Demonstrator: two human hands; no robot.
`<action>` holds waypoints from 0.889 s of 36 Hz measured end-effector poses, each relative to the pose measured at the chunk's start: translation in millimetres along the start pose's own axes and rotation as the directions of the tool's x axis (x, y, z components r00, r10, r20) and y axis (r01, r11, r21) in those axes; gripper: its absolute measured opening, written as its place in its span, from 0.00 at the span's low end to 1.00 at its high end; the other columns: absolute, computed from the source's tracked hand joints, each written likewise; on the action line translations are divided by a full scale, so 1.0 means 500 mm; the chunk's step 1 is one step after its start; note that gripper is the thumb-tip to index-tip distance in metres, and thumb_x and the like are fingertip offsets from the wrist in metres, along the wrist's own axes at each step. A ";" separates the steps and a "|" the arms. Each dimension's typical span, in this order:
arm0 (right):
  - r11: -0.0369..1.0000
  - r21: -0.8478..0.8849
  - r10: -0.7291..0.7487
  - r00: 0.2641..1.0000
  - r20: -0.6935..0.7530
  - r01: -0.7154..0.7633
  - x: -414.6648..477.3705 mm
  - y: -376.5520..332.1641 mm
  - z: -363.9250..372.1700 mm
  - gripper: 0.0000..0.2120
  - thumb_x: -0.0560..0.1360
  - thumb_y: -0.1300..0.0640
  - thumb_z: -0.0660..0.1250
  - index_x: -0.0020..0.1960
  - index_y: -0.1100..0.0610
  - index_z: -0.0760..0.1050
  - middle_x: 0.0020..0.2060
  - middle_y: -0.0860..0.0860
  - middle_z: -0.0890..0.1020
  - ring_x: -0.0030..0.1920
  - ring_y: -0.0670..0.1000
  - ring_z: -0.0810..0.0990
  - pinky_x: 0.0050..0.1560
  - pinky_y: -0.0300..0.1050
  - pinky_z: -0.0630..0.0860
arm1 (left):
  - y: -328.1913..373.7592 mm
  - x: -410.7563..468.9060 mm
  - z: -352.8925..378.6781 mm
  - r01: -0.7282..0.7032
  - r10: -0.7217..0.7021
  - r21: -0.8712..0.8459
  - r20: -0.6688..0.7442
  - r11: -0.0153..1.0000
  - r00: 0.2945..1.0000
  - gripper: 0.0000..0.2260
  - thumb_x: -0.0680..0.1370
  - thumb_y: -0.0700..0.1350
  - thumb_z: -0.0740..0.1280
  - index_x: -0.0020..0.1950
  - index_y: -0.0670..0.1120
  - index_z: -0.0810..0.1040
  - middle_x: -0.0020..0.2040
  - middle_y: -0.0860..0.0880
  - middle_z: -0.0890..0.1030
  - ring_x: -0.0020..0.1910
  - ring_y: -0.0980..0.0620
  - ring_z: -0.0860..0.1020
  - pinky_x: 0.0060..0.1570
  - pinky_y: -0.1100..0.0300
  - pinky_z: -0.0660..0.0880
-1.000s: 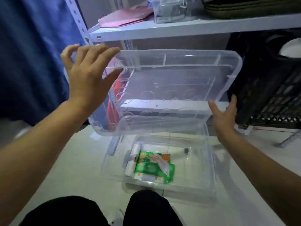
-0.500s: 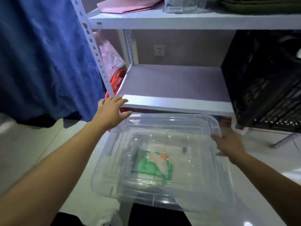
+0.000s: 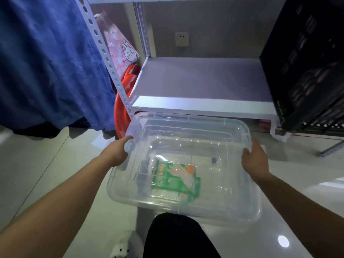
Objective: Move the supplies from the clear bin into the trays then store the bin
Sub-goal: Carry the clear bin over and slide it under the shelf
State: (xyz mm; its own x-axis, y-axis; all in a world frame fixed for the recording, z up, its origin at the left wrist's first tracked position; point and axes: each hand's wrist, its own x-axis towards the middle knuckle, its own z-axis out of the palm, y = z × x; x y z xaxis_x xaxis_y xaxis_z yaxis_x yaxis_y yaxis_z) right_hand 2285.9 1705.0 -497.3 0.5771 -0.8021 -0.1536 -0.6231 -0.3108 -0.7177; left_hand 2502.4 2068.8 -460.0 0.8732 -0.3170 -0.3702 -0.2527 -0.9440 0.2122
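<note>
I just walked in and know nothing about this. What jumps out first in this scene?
A big clear bin sits on the pale floor in the middle, with a left hand and a right hand on its two sides. Through the plastic, a bright green packet shows inside. Behind it is a bare white shelf, with a blue cloth hanging on the left and a black crate on the right.

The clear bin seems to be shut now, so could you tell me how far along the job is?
Looks done: the clear lid sits on the clear bin. A green packet and a white roll remain inside; no trays are in view, so unloading cannot be confirmed. In hand: the left hand and right hand grip the bin's ends. Left: setting it on the white shelf ahead.
</note>
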 end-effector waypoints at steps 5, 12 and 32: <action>0.997 -0.018 -0.072 0.997 0.030 0.072 -0.024 0.025 0.013 0.22 0.82 0.61 0.57 0.75 0.58 0.62 0.66 0.60 0.75 0.65 0.63 0.74 0.65 0.53 0.70 | -0.013 0.011 0.019 0.029 -0.029 -0.012 0.014 1.000 0.999 0.29 0.79 0.36 0.63 0.77 0.56 0.64 0.71 0.40 0.73 0.61 0.39 0.76 0.58 0.51 0.73; 0.802 -0.419 -0.388 0.904 0.178 0.426 -0.089 -0.046 0.073 0.31 0.78 0.52 0.62 0.79 0.49 0.55 0.80 0.55 0.51 0.79 0.60 0.48 0.75 0.63 0.50 | -0.038 0.009 0.021 0.033 -0.026 -0.097 0.075 0.995 0.997 0.32 0.79 0.37 0.66 0.78 0.58 0.61 0.74 0.42 0.70 0.63 0.39 0.75 0.60 0.48 0.75; 0.575 -0.438 -0.554 0.723 0.414 0.691 -0.199 -0.054 0.239 0.31 0.78 0.32 0.46 0.76 0.43 0.61 0.78 0.51 0.61 0.78 0.56 0.56 0.75 0.68 0.45 | -0.111 0.035 0.000 0.483 -0.187 -0.641 0.474 0.596 0.860 0.29 0.71 0.43 0.77 0.70 0.46 0.72 0.63 0.44 0.80 0.60 0.43 0.79 0.53 0.50 0.78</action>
State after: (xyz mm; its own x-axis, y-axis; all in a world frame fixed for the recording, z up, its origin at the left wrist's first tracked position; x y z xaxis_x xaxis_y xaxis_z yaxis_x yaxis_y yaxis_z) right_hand 2308.6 1854.2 -543.8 0.9805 -0.1965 0.0057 -0.1904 -0.9564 -0.2213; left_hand 2531.6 2115.8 -478.3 0.6008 -0.1394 -0.7872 0.5387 -0.6569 0.5275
